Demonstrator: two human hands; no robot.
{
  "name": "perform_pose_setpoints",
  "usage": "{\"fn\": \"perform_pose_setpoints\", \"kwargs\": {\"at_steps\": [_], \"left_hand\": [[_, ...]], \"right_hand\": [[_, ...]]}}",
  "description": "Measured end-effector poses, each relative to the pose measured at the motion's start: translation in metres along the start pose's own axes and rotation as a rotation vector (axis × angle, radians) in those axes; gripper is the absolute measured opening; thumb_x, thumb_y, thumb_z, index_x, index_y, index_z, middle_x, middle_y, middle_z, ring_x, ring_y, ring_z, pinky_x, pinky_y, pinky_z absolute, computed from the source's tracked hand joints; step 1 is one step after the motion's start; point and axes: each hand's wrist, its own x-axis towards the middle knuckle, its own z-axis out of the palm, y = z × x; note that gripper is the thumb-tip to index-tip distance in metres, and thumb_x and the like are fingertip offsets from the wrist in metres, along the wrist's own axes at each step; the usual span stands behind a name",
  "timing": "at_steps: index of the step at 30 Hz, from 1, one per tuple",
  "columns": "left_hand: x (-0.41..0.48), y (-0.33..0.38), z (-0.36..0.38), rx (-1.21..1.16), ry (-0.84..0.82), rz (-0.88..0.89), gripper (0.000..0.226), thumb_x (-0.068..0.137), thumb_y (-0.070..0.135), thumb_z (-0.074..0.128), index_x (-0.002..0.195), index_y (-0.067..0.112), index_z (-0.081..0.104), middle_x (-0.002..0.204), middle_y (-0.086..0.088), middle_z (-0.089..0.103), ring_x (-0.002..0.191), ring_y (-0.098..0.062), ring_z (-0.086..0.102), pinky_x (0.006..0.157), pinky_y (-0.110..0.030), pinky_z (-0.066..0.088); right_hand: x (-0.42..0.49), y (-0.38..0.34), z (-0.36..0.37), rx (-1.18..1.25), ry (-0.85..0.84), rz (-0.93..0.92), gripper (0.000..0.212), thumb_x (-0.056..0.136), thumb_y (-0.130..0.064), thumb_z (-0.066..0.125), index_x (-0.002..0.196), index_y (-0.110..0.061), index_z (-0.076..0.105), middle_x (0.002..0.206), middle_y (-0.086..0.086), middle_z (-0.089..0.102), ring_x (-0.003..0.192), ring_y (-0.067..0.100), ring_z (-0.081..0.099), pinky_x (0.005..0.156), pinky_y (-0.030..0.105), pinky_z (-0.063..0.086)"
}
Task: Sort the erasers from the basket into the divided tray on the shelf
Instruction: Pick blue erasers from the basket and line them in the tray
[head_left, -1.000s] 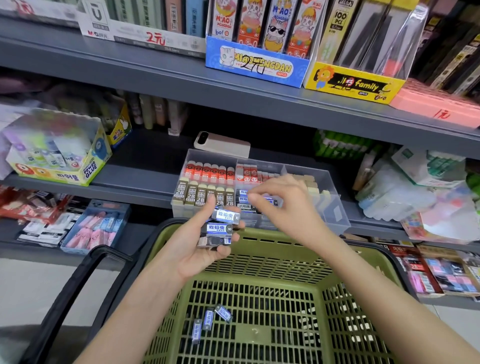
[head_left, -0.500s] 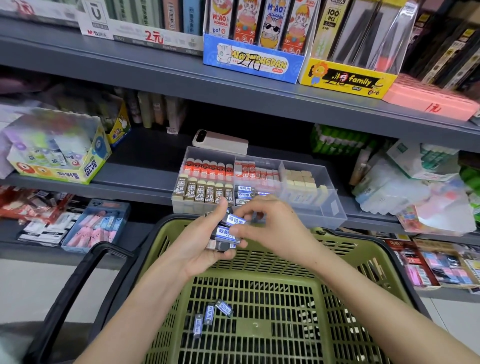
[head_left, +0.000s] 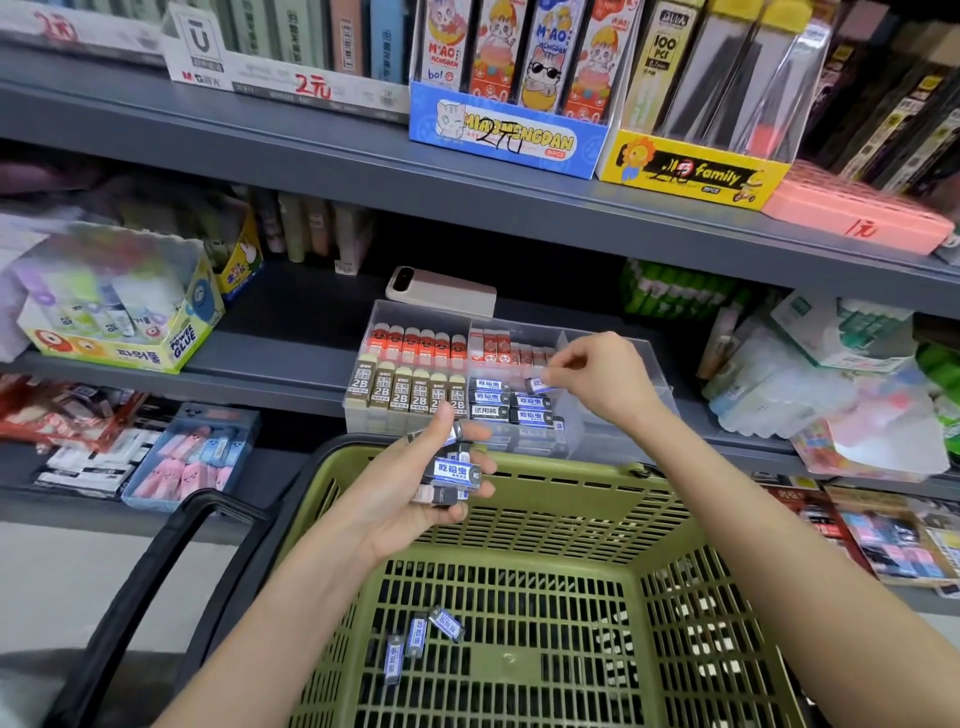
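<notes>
Now R hand (head_left: 602, 375) pinches boxy eraser (head_left: 539, 385) (glossy sleeve).

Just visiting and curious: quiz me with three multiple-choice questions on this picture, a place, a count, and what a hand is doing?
1. The eraser pinched by the right hand is: A) over the divided tray; B) on the floor; C) on the top shelf.
2. Blue-labelled erasers on the basket floor: A) one; B) three; C) six.
3. The left hand: A) is empty; B) grips a stack of erasers; C) holds the handle.
Answers: 1A, it hovers above the tray's blue row; 2B, three lie together; 3B, it curls round the stack.
</notes>
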Motion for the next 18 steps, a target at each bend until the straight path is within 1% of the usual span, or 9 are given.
{"fn": "perform_pose_setpoints", "kwargs": {"at_steps": [2, 5, 7, 9, 10, 11, 13, 16, 18], "left_hand": [[0.0, 0.0, -0.001, -0.011, -0.001, 0.002, 0.056, 0.07, 0.055, 0.06, 0.099, 0.008, 0.07, 0.078, -0.012, 0.068, 0.062, -0.022, 0.065, 0.039, -0.021, 0.044], [0.001, 0.002, -0.002, -0.019, 0.0, 0.001, 0.056, 0.073, 0.053, 0.057, 0.101, 0.007, 0.069, 0.078, -0.012, 0.068, 0.062, -0.022, 0.065, 0.039, -0.021, 0.045], [0.001, 0.001, -0.002, -0.019, -0.004, 0.001, 0.057, 0.071, 0.054, 0.058, 0.102, 0.007, 0.068, 0.078, -0.012, 0.068, 0.062, -0.022, 0.065, 0.039, -0.021, 0.045], [0.001, 0.001, -0.003, -0.02, -0.007, 0.005, 0.059, 0.07, 0.054, 0.059, 0.103, 0.006, 0.068, 0.078, -0.012, 0.068, 0.062, -0.021, 0.065, 0.039, -0.022, 0.045], [0.0, 0.001, -0.003, -0.02, -0.007, 0.007, 0.059, 0.071, 0.054, 0.059, 0.104, 0.006, 0.068, 0.078, -0.012, 0.068, 0.062, -0.021, 0.065, 0.039, -0.022, 0.045], [0.001, 0.0, -0.004, -0.021, -0.005, 0.009, 0.059, 0.071, 0.054, 0.059, 0.104, 0.006, 0.067, 0.078, -0.012, 0.068, 0.062, -0.021, 0.065, 0.039, -0.022, 0.045], [0.001, 0.0, -0.004, -0.022, -0.004, 0.01, 0.058, 0.072, 0.054, 0.058, 0.105, 0.006, 0.067, 0.078, -0.012, 0.068, 0.062, -0.021, 0.065, 0.04, -0.022, 0.046], [0.001, 0.001, -0.004, -0.019, -0.001, 0.008, 0.06, 0.069, 0.055, 0.06, 0.104, 0.007, 0.068, 0.078, -0.012, 0.068, 0.062, -0.022, 0.065, 0.04, -0.022, 0.045], [0.001, 0.0, -0.002, -0.015, 0.0, 0.007, 0.059, 0.07, 0.056, 0.06, 0.102, 0.007, 0.069, 0.079, -0.012, 0.068, 0.062, -0.022, 0.065, 0.039, -0.022, 0.044]], "right_hand": [[0.003, -0.003, 0.006, -0.054, -0.008, -0.001, 0.022, 0.084, -0.02, 0.066, 0.072, -0.003, 0.072, 0.065, -0.002, 0.064, 0.059, 0.011, 0.056, 0.066, 0.025, 0.04], [0.005, -0.007, 0.015, -0.16, -0.001, -0.027, 0.025, 0.087, -0.019, 0.06, 0.076, 0.001, 0.071, 0.079, 0.015, 0.07, 0.078, 0.028, 0.064, 0.067, 0.03, 0.045], [0.004, -0.007, 0.019, -0.267, 0.03, -0.066, 0.023, 0.087, -0.022, 0.059, 0.077, -0.009, 0.074, 0.075, 0.012, 0.069, 0.077, 0.028, 0.063, 0.065, 0.031, 0.047], [0.003, -0.003, 0.022, -0.345, 0.106, -0.109, 0.02, 0.085, -0.028, 0.059, 0.078, -0.021, 0.076, 0.069, 0.006, 0.058, 0.082, 0.028, 0.058, 0.061, 0.031, 0.042], [0.003, -0.001, 0.023, -0.366, 0.149, -0.132, 0.017, 0.085, -0.033, 0.061, 0.079, -0.026, 0.076, 0.071, 0.004, 0.052, 0.086, 0.029, 0.054, 0.062, 0.031, 0.038], [0.003, 0.002, 0.022, -0.376, 0.181, -0.159, 0.014, 0.083, -0.038, 0.064, 0.082, -0.031, 0.076, 0.075, 0.003, 0.05, 0.088, 0.03, 0.051, 0.065, 0.031, 0.034], [0.006, 0.007, 0.022, -0.373, 0.186, -0.208, 0.013, 0.079, -0.042, 0.067, 0.084, -0.034, 0.076, 0.089, 0.003, 0.056, 0.092, 0.03, 0.048, 0.073, 0.034, 0.03], [0.011, 0.01, 0.02, -0.357, 0.137, -0.255, 0.01, 0.075, -0.042, 0.071, 0.081, -0.035, 0.076, 0.113, -0.002, 0.059, 0.105, 0.028, 0.045, 0.083, 0.037, 0.026], [0.014, 0.008, 0.019, -0.359, 0.109, -0.285, 0.005, 0.073, -0.038, 0.073, 0.076, -0.035, 0.075, 0.12, -0.005, 0.056, 0.111, 0.026, 0.043, 0.087, 0.037, 0.024]]}}
